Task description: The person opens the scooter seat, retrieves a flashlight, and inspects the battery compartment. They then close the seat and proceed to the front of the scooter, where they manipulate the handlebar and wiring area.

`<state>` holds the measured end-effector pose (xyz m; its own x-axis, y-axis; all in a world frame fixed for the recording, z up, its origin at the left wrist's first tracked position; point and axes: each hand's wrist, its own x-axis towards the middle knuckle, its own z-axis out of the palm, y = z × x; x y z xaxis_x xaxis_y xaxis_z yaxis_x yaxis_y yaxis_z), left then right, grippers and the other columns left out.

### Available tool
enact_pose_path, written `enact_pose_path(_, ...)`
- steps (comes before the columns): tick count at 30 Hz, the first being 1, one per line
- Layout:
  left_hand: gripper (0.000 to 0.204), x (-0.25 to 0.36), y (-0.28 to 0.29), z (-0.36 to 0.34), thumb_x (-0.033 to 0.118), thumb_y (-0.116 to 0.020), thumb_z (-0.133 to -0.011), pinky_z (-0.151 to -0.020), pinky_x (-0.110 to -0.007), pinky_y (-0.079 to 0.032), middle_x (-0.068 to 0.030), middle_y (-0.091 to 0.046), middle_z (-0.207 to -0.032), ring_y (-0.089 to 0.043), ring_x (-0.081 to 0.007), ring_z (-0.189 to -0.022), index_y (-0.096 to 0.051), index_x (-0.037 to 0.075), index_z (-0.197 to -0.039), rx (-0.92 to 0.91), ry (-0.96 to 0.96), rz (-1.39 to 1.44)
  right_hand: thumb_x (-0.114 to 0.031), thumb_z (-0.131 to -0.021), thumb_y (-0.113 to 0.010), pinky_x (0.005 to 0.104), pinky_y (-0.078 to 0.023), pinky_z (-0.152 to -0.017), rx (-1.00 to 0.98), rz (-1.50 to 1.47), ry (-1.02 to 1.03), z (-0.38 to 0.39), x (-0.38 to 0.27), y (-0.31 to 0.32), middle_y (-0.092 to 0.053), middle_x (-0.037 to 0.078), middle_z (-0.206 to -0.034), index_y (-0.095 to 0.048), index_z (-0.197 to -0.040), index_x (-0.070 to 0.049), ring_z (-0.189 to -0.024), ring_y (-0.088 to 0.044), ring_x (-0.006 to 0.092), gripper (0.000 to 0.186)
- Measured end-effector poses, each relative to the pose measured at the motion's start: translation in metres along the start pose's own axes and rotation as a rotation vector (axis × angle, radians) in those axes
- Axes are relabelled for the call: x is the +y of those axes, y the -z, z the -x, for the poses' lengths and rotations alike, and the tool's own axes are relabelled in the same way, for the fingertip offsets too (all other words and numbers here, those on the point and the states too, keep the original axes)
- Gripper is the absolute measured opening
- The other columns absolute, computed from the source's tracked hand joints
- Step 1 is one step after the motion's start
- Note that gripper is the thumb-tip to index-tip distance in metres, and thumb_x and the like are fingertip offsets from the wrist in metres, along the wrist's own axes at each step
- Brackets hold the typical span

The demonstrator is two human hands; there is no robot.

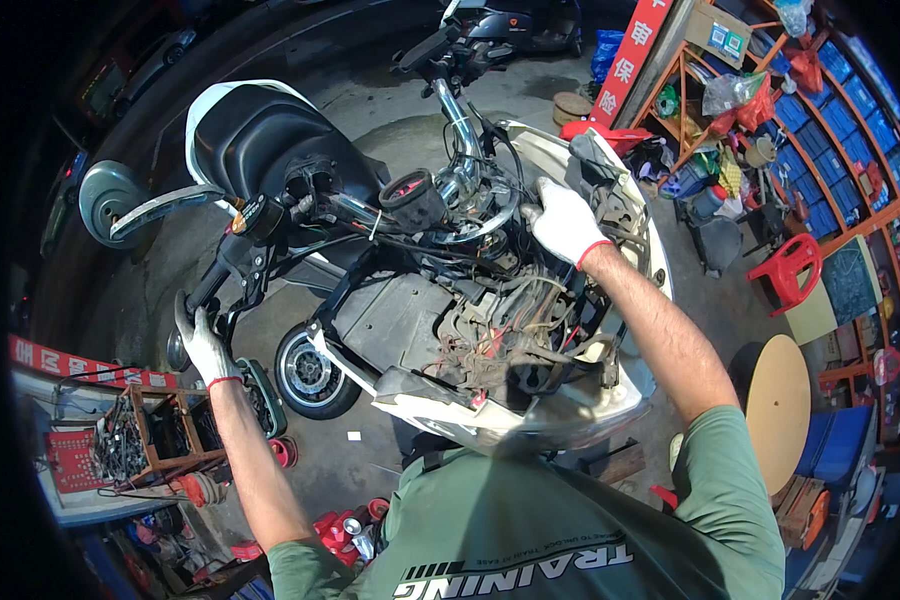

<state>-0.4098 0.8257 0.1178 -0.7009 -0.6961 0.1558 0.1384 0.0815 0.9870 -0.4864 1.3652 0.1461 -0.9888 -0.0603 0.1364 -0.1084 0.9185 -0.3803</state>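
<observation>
A partly stripped motor scooter fills the middle of the head view, its white front fairing [655,290] opened over a tangle of wires [515,325]. My left hand [206,345], in a white glove, is closed around the end of the black handlebar grip [210,285] on the left. A round mirror [115,205] stands out beyond that handlebar. Over the inner edge of the fairing lies my right hand [565,222], gloved too, beside the chrome tube [457,130]. Its fingers are bent together; what lies beneath them is hidden. A round black gauge housing [410,200] sits between both hands.
The black seat [280,130] and a wheel [315,372] are left of the frame. Orange shelves [885,215] with blue boxes, a red plastic chair [792,272] and a round tan board [778,415] stand right. A wooden rack [160,425] of parts stands lower left.
</observation>
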Motion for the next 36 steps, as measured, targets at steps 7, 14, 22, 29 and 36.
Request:
enact_pose_path(7,0.051,0.001,-0.003,-0.001,0.004,-0.048,-0.099,-0.072,-0.028,-0.055,-0.0098,-0.061,-0.120,-0.065,-0.0161,-0.093,-0.041,0.016,-0.148,-0.017,-0.002,-0.004,-0.017,-0.094,-0.058,0.0348,-0.051,-0.082,0.121,-0.837,-0.142,-0.004,0.026,0.000,-0.070,0.014,-0.097,-0.062,-0.113,0.005,-0.087,-0.066,0.0236,0.028)
enact_pose_path(14,0.052,-0.002,-0.002,-0.005,0.005,-0.048,-0.099,-0.072,-0.030,-0.054,-0.0075,-0.059,-0.123,-0.065,-0.0172,-0.097,-0.040,0.018,-0.149,-0.024,0.021,0.019,-0.009,-0.095,-0.056,0.0288,-0.049,-0.057,0.129,-1.658,-0.393,0.019,0.016,0.010,-0.056,0.001,-0.072,-0.062,-0.105,0.000,-0.057,-0.051,0.0096,0.015)
enact_pose_path(22,0.054,0.000,-0.002,-0.003,0.001,-0.047,-0.098,-0.073,-0.030,-0.057,-0.0095,-0.058,-0.124,-0.063,-0.0172,-0.097,-0.040,0.017,-0.149,-0.033,0.014,0.032,-0.012,-0.094,-0.060,0.0282,-0.047,-0.047,0.132,-1.500,-0.467,-0.003,0.011,-0.002,-0.068,0.006,-0.090,-0.066,-0.115,-0.001,-0.060,-0.055,0.0131,0.025)
enact_pose_path(29,0.053,-0.007,0.004,-0.009,0.001,-0.047,-0.097,-0.069,-0.029,-0.054,-0.0091,-0.058,-0.121,-0.061,-0.0155,-0.095,-0.042,0.018,-0.147,-0.042,-0.026,0.010,-0.015,-0.095,-0.058,0.0302,-0.044,-0.056,-0.016,-1.097,-0.382,-0.029,0.012,-0.026,-0.066,0.004,-0.089,-0.067,-0.115,0.000,-0.067,-0.055,0.0134,0.026)
enact_pose_path(36,0.051,0.001,-0.015,0.003,0.001,-0.046,-0.097,-0.068,-0.029,-0.053,-0.0101,-0.058,-0.123,-0.062,-0.0156,-0.096,-0.043,0.014,-0.147,-0.044,-0.016,0.024,-0.016,-0.094,-0.061,0.0317,-0.044,-0.060,0.178,-1.284,-0.372,-0.034,0.026,-0.046,-0.066,0.006,-0.089,-0.067,-0.114,0.001,-0.070,-0.055,0.0132,0.028)
